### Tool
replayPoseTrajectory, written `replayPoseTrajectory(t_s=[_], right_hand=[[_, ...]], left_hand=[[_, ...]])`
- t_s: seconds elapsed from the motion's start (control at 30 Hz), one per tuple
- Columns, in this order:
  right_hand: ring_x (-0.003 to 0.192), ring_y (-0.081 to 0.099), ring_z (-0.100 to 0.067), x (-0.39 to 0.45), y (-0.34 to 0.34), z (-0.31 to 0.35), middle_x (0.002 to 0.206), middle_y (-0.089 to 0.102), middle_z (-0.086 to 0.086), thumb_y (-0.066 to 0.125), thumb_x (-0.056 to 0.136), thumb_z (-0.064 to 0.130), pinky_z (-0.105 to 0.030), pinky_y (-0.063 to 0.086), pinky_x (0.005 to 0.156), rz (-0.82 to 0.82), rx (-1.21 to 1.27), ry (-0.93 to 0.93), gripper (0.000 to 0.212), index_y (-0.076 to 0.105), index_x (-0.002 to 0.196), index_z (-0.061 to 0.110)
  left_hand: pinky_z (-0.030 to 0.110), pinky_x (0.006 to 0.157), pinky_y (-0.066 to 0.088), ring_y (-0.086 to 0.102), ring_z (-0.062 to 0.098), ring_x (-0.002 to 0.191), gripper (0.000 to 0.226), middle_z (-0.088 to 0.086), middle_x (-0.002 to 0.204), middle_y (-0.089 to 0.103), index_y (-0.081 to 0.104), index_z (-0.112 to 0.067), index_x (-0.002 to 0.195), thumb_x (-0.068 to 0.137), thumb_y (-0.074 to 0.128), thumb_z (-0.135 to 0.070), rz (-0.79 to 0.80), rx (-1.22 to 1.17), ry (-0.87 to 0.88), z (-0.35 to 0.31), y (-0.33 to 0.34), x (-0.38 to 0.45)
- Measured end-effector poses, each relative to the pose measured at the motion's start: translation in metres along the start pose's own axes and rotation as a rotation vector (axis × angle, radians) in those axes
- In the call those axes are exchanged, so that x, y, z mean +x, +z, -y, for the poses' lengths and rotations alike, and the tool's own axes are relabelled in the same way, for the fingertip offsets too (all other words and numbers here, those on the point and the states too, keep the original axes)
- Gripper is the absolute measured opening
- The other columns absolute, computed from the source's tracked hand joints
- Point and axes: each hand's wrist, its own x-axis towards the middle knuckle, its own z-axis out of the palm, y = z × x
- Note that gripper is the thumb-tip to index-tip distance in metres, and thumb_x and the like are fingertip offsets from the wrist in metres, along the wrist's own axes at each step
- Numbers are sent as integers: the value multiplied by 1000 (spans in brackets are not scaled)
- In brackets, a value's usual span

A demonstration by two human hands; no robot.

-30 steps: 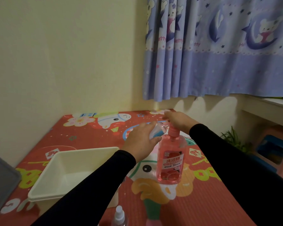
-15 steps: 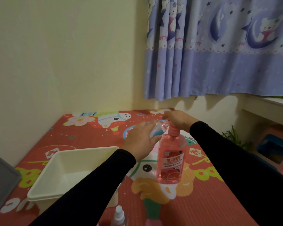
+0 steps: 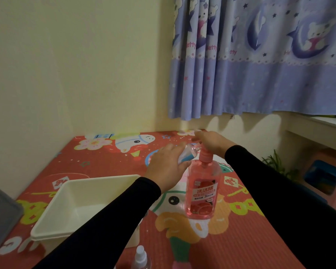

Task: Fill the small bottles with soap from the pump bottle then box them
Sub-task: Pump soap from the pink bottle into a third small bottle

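Head view — left hand (image 3: 166,167) round small bottle (image 3: 188,155).

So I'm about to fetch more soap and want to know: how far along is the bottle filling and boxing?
Early on. Nothing looks boxed: the visible part of the white box holds no bottles. In hand: the left hand holds a small bottle tilted at the pump bottle spout, with the right hand on the pump head. Left: a capped spray bottle at the near edge, then boxing. The pump bottle looks well filled.
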Motion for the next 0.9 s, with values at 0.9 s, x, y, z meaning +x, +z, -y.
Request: replayPoseTrajectory(t_s=[0.9], right_hand=[[100, 55, -29, -3, -11, 8, 120, 61, -18, 32, 99, 32, -39, 42, 90, -41, -9, 10, 48, 58, 122, -2]], left_hand=[[33, 97, 34, 44, 24, 117, 54, 2, 124, 48, 34, -23, 145, 96, 49, -40, -10, 43, 20, -5, -11, 5]])
